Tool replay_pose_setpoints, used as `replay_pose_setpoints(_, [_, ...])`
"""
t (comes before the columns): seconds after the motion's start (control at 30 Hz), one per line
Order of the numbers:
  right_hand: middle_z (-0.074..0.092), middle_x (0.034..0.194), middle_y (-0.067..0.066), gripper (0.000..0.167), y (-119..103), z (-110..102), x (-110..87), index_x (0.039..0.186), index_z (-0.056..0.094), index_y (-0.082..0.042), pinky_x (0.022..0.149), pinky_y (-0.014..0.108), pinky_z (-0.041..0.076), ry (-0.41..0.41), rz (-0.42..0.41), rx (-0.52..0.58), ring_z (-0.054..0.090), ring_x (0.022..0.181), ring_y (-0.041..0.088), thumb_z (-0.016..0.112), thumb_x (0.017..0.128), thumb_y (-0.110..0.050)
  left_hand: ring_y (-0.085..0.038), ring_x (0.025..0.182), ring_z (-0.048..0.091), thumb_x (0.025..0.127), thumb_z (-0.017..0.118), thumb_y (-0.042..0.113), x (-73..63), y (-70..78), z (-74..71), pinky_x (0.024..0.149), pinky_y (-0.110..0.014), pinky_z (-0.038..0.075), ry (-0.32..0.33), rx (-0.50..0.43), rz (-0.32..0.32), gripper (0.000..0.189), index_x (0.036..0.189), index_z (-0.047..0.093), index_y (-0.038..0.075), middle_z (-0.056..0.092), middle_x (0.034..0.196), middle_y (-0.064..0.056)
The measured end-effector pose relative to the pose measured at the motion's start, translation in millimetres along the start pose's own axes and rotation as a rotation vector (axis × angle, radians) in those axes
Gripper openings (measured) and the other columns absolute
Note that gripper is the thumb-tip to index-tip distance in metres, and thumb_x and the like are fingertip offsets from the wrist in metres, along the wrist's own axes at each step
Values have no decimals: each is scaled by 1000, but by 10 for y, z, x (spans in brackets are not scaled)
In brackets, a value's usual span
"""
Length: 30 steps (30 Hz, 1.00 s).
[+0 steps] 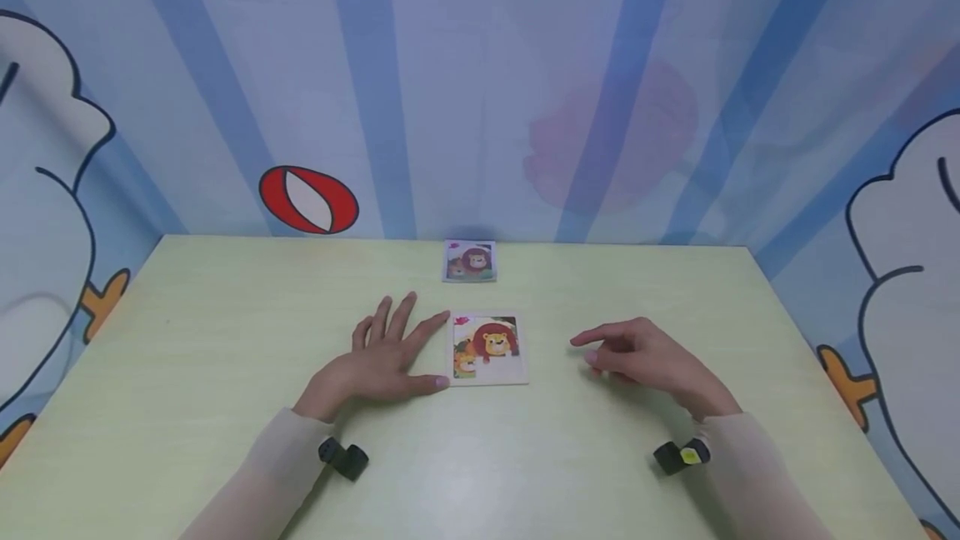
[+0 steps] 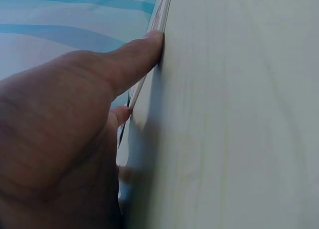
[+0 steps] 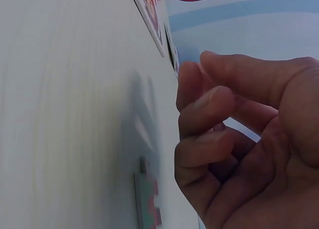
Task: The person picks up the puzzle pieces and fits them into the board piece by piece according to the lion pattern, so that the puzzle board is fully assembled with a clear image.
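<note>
A square lion puzzle board (image 1: 487,348) lies on the table, its picture partly filled, with a white area along the lower right. My left hand (image 1: 390,361) has its fingers spread beside it. The left thumb (image 2: 144,47) and index fingertip touch the board's left edge. Right of the board and apart from it, my right hand (image 1: 645,357) hovers above the table, index finger reaching out and the others loosely bent. Nothing shows between its fingers. A blurred green-and-pink puzzle piece (image 3: 147,201) appears below the right hand in the right wrist view; in the head view it is hidden.
Behind the board, near the table's back edge, lies a small lion picture card or stack (image 1: 469,262). A striped blue cloth backdrop (image 1: 480,107) rises at the table's back edge. The pale table (image 1: 187,340) extends to both sides.
</note>
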State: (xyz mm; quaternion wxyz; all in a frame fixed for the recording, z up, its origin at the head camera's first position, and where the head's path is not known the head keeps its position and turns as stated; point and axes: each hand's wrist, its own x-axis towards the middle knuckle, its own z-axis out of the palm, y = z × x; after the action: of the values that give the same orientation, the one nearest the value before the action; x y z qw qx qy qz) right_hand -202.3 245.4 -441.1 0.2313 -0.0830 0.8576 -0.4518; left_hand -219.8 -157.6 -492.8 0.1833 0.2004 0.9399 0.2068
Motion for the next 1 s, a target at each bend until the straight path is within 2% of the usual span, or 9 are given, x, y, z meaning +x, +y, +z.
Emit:
replay_pose_setpoints(0.1, [59,78,6,34,44,-78,-82,135,75,-14,62,30,46,18,2,-4,45,60,13,74,103,-26,-47,167,-18,93,68,66,13,4,6,130,-73,-2,4,1,5,99,173,15,40,-14,183,-11])
replay_pose_setpoints(0.23, [69,90,10,36,113,-170,-180,137,73,-11,63,28,48,42,3,-6,54,68,14,74,103,-25,-47,167,-19,94,69,66,27,4,17,129,-74,-3,2,1,9,98,172,15,43,-14,183,-11])
replay_pose_setpoints(0.4, [76,101,15,38,176,-260,-278,138,72,-11,64,27,50,74,7,-11,64,77,19,74,102,-24,-49,166,-20,94,68,66,39,-11,26,128,-75,-3,-6,0,18,92,169,16,52,-16,183,-11])
replay_pose_setpoints(0.67, [75,100,15,42,192,-319,-325,141,70,-11,62,27,49,80,18,22,61,72,15,75,102,-26,-50,165,-20,95,67,68,29,-33,19,127,-75,-2,-15,10,28,85,166,22,57,-16,183,-11])
replay_pose_setpoints(0.9, [76,102,13,44,262,-341,-379,143,68,-9,61,27,47,86,9,23,55,68,12,73,104,-29,-50,166,-19,95,68,67,13,-32,19,127,-75,-1,-2,2,37,86,167,23,55,-15,183,-11])
replay_pose_setpoints(1.0, [76,105,13,45,290,-351,-409,144,67,-9,61,27,48,105,25,16,56,71,12,73,103,-29,-50,166,-18,95,69,66,13,-36,18,127,-75,-1,7,-1,40,88,168,21,53,-14,183,-12])
